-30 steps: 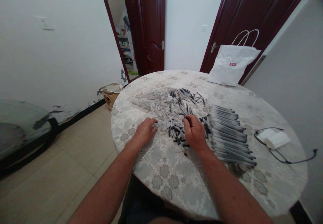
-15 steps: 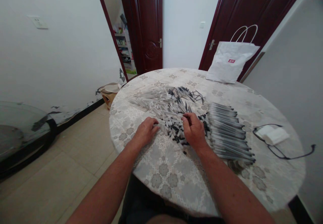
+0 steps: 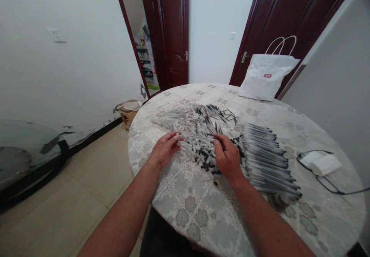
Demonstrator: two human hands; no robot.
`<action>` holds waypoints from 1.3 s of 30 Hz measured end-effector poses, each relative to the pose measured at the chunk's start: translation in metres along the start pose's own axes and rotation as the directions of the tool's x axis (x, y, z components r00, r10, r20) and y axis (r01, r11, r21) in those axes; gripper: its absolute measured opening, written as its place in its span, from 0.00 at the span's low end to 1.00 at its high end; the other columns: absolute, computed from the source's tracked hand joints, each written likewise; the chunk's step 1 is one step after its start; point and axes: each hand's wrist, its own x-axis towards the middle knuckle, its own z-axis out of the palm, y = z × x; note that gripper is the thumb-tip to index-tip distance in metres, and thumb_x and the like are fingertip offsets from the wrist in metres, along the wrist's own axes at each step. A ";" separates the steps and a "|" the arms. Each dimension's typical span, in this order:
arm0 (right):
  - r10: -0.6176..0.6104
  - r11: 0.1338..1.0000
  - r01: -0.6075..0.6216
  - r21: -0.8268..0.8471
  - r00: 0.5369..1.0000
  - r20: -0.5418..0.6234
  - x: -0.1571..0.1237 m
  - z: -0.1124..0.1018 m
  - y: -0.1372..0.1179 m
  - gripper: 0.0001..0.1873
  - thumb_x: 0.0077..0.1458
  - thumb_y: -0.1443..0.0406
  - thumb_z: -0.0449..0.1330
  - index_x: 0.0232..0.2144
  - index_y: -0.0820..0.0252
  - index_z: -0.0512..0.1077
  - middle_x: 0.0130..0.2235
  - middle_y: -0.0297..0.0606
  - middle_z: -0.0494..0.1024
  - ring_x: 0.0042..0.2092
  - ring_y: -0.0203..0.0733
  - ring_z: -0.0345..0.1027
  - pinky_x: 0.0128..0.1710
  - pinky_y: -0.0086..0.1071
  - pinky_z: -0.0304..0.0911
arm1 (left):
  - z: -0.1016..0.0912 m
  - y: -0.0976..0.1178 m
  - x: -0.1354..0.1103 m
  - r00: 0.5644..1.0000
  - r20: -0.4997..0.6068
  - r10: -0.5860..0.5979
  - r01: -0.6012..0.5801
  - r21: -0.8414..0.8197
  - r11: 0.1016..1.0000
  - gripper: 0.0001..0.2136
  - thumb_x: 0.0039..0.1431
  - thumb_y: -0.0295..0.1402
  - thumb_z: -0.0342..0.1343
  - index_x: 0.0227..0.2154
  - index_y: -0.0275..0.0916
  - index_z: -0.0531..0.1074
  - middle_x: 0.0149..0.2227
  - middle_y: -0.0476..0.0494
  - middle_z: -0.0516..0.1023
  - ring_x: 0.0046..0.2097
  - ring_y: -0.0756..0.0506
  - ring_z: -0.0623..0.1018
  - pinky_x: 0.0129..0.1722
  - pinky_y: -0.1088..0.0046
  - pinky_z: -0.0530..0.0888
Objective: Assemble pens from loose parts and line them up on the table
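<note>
My left hand is closed in a pinch on a small whitish pen cap. Across from it, my right hand grips the end of a thin translucent pen barrel, which points left toward the cap. A short gap appears to separate barrel and cap. Beneath and beyond both hands spreads a heap of loose pen parts: clear barrels, white caps, black plugs and dark refills. To the right of my right hand lies a row of pens side by side.
A patterned cloth covers the round table. Eyeglasses and folded white tissue lie at the right. A white paper bag stands at the far edge. On the floor to the left is a brown stool.
My left hand has risen from the heap with a small cap in its fingers. My right hand holds the barrel level between the hands. The view has tilted up slightly.
</note>
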 end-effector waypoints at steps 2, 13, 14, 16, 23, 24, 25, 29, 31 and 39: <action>0.025 0.999 -0.025 0.025 1.000 -0.007 0.000 0.000 0.000 0.16 0.64 0.59 0.53 0.46 0.59 0.76 0.33 0.38 0.79 0.33 0.41 0.72 0.36 0.33 0.66 | 0.005 0.006 0.006 1.000 -0.015 -0.019 0.018 -0.106 0.994 0.15 0.54 0.30 0.65 0.44 0.36 0.72 0.38 0.41 0.81 0.29 0.52 0.77 0.31 0.75 0.77; 0.000 1.000 0.000 -0.006 1.000 -0.032 -0.001 0.004 0.001 0.14 0.63 0.59 0.56 0.44 0.58 0.77 0.36 0.39 0.81 0.34 0.41 0.73 0.37 0.33 0.67 | 0.038 -0.011 0.032 0.996 -0.088 0.031 -0.057 -0.311 0.949 0.12 0.56 0.29 0.63 0.43 0.36 0.71 0.43 0.38 0.82 0.38 0.48 0.83 0.44 0.68 0.80; -0.021 1.000 0.021 -0.023 1.000 -0.023 -0.001 0.005 0.001 0.13 0.63 0.59 0.56 0.44 0.58 0.77 0.36 0.39 0.81 0.34 0.42 0.73 0.38 0.33 0.68 | 0.037 -0.012 0.031 0.996 -0.087 0.029 -0.055 -0.319 0.946 0.11 0.56 0.29 0.63 0.41 0.36 0.71 0.43 0.38 0.82 0.39 0.47 0.83 0.44 0.67 0.80; -0.059 0.997 0.059 -0.039 0.998 -0.009 -0.002 0.006 0.001 0.13 0.63 0.60 0.56 0.44 0.58 0.77 0.36 0.39 0.81 0.35 0.41 0.73 0.39 0.33 0.68 | 0.036 -0.015 0.029 0.997 -0.079 0.015 -0.040 -0.327 0.944 0.09 0.56 0.28 0.62 0.40 0.35 0.71 0.43 0.36 0.83 0.39 0.47 0.83 0.42 0.68 0.80; -0.178 0.982 0.180 -0.052 0.983 0.052 -0.002 0.009 -0.001 0.10 0.64 0.63 0.55 0.42 0.58 0.75 0.36 0.38 0.78 0.37 0.41 0.73 0.40 0.34 0.68 | 0.036 -0.017 0.023 0.999 -0.048 0.008 -0.021 -0.287 0.958 0.09 0.56 0.29 0.63 0.39 0.34 0.73 0.43 0.35 0.83 0.38 0.46 0.83 0.40 0.69 0.81; -0.203 0.976 0.208 -0.062 0.976 0.073 -0.002 0.009 -0.002 0.09 0.64 0.63 0.55 0.42 0.58 0.74 0.36 0.39 0.78 0.37 0.41 0.73 0.40 0.34 0.68 | 0.036 -0.017 0.024 0.998 -0.055 0.011 -0.026 -0.286 0.958 0.09 0.56 0.29 0.64 0.39 0.34 0.73 0.43 0.35 0.83 0.39 0.45 0.83 0.40 0.69 0.81; -0.232 0.968 0.239 -0.072 0.968 0.096 -0.002 0.009 -0.002 0.09 0.65 0.63 0.55 0.42 0.58 0.74 0.36 0.39 0.78 0.38 0.42 0.73 0.41 0.34 0.69 | 0.035 -0.017 0.024 0.998 -0.065 0.015 -0.033 -0.285 0.958 0.09 0.56 0.29 0.64 0.39 0.34 0.73 0.42 0.35 0.83 0.39 0.45 0.83 0.39 0.69 0.81; -0.326 0.926 0.357 -0.121 0.920 0.219 -0.003 0.013 -0.001 0.12 0.67 0.65 0.52 0.47 0.59 0.73 0.41 0.44 0.79 0.43 0.44 0.73 0.46 0.37 0.69 | 0.031 -0.018 0.028 0.994 -0.105 0.025 -0.053 -0.278 0.959 0.10 0.57 0.31 0.64 0.40 0.33 0.74 0.41 0.35 0.83 0.41 0.43 0.83 0.39 0.69 0.81; -0.339 0.909 0.386 -0.160 0.904 0.260 -0.005 0.016 0.000 0.15 0.68 0.65 0.51 0.50 0.59 0.73 0.42 0.46 0.79 0.45 0.45 0.73 0.48 0.38 0.69 | 0.029 -0.018 0.030 0.993 -0.117 0.029 -0.060 -0.265 0.962 0.11 0.56 0.31 0.65 0.40 0.33 0.74 0.41 0.35 0.83 0.41 0.43 0.83 0.39 0.69 0.81; -0.229 0.959 0.258 -0.118 0.949 0.216 -0.006 0.016 -0.008 0.15 0.66 0.65 0.52 0.47 0.59 0.77 0.42 0.45 0.82 0.44 0.46 0.76 0.48 0.38 0.69 | 0.032 -0.018 0.030 0.991 -0.129 0.036 -0.065 -0.235 0.970 0.11 0.56 0.31 0.65 0.40 0.33 0.74 0.40 0.36 0.82 0.41 0.42 0.84 0.38 0.68 0.81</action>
